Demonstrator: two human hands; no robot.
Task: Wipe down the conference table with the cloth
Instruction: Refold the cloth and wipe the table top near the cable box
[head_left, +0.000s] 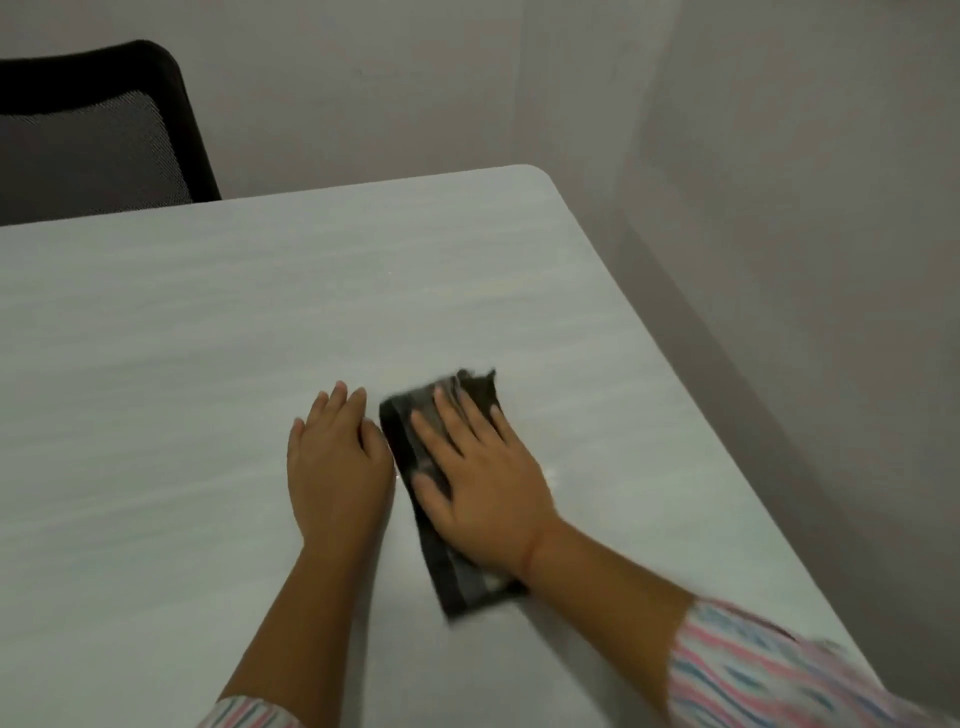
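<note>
Your sleeve (753, 670) leads to the right hand (483, 483), fingers (457, 415) straight, pressing the cloth (457, 577) on the desk (182, 364), its long axis running away from you, left hand (337, 457) flat just beside it.

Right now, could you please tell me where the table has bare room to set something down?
Bare: the table left of the left hand, toward the chair, and beyond both hands. Crowded: where the right hand presses the cloth.
</note>
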